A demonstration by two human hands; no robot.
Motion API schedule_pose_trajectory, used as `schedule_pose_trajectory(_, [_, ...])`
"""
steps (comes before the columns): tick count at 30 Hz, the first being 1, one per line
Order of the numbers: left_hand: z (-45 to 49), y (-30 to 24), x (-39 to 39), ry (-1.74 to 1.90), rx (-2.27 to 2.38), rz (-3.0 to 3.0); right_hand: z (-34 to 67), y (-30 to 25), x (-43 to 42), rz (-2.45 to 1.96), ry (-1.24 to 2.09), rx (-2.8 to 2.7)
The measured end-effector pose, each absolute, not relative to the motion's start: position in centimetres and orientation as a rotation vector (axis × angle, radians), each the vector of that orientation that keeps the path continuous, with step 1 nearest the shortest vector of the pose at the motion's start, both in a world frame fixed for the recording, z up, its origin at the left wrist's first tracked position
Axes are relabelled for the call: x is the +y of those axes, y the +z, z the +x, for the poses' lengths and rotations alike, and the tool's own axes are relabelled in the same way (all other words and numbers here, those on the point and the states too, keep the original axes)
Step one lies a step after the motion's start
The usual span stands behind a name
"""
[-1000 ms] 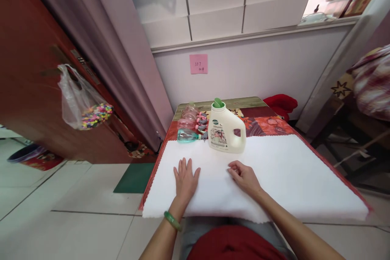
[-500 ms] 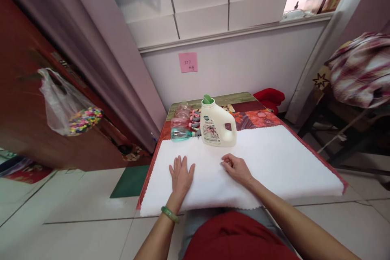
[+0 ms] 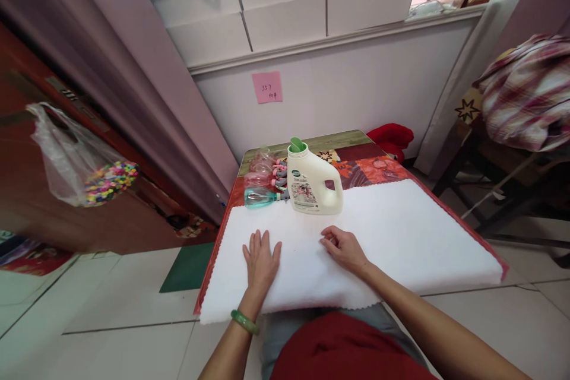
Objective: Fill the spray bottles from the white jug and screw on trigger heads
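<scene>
My left hand [image 3: 262, 261] lies flat and open on the white cloth [image 3: 401, 237], fingers spread, a green bangle [image 3: 244, 322] on its wrist. My right hand [image 3: 345, 247] rests on the same cloth, its fingers loosely curled in, with nothing visible in them. Upright beyond both hands is a cream detergent jug [image 3: 318, 181], its handle to the right and a green spout [image 3: 296, 145] showing in its uncapped neck. Left of the jug, spray bottles lie on their sides: a teal one [image 3: 259, 197] in front and pink ones [image 3: 258, 179] behind it. Neither hand touches the jug or bottles.
The cloth covers the near part of a table with a red patterned cover [image 3: 378, 169]. A pink paper note [image 3: 267, 88] is on the wall. A plastic bag of colourful pieces [image 3: 109, 183] hangs at left. Plaid fabric [image 3: 528, 95] is piled at right.
The view has shifted slightly, so the bag and note appear further left. Both hands, the jug and the spray bottles hold their places on the table.
</scene>
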State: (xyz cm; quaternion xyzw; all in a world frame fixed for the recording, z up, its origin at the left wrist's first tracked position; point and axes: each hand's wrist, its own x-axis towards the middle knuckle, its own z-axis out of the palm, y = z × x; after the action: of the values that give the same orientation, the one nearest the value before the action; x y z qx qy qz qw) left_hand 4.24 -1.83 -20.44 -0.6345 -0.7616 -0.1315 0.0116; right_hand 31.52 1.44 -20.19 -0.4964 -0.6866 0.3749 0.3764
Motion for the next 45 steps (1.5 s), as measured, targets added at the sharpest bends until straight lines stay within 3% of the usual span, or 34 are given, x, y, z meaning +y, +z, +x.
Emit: schedule_pose_trajectory(45, [2.1, -20.5, -0.7, -0.528, -2.353, -1.951, 31.0, -18.2, 2.0, -1.108, 1.197, -1.516])
